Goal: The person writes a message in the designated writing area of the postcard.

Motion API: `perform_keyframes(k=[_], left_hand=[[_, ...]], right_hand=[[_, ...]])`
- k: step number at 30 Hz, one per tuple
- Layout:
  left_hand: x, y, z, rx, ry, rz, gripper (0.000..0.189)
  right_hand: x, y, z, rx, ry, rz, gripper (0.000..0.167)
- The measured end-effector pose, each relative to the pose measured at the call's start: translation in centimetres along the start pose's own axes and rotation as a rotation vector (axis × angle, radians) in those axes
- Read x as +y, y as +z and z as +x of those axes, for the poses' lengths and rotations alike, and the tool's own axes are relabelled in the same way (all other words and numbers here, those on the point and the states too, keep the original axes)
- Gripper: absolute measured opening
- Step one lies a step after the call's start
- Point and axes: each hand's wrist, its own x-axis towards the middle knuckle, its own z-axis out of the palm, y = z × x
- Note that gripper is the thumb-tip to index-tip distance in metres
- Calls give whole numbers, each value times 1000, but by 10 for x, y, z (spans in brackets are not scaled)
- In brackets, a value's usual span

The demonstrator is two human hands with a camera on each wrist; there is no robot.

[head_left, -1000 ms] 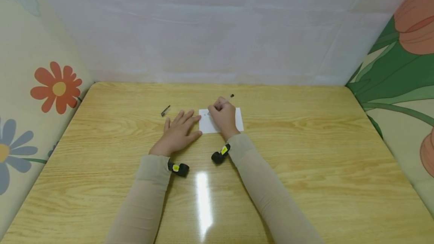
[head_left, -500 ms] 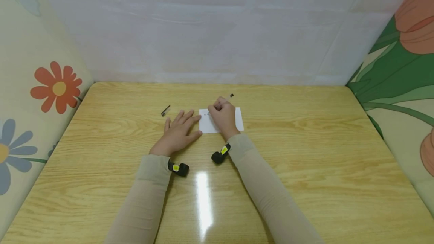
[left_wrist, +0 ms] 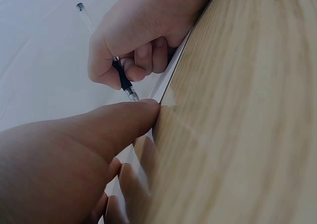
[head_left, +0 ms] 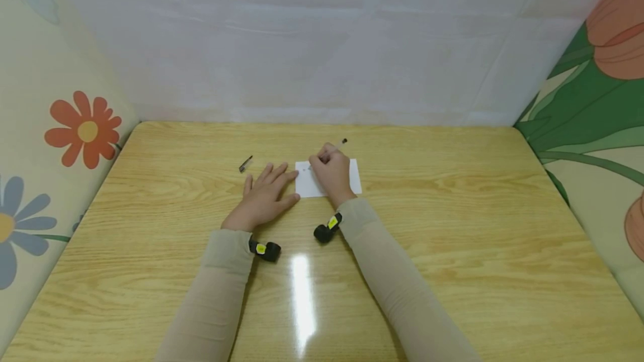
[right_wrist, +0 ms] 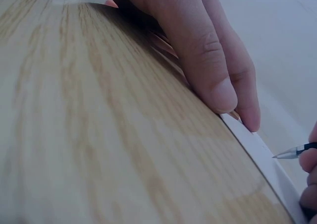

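A small white sheet of paper [head_left: 308, 186] lies on the wooden table, with a few tiny dark marks near its upper left. My right hand [head_left: 332, 173] rests over the paper and pinches a clear pen with a black grip [left_wrist: 124, 76]. In the right wrist view the pen's tip [right_wrist: 277, 157] is at the paper's surface. My left hand [head_left: 261, 199] lies spread out, its thumb and a fingertip on the paper's left edge. A pen cap [head_left: 245, 164] lies beyond the left fingers.
The wooden table [head_left: 478, 211] reaches back to a white curtain [head_left: 322, 43]. Flower-patterned panels [head_left: 85, 133] flank both sides. Each wrist wears a black camera [head_left: 265, 251], and light glares off the near tabletop.
The pen's upper end tilts very slightly and its tip shifts a little near the marks. My left hand, the paper and the cap stay where they were.
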Motion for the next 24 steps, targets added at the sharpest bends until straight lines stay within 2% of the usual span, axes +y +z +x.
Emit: perform_keyframes(k=[11, 24], left_hand=[[1, -1, 0, -2, -1, 5, 64], [2, -2, -1, -5, -3, 7, 63]], right_hand=[[-1, 0, 0, 22, -6, 14, 23], [1, 0, 0, 8, -13, 4, 22]])
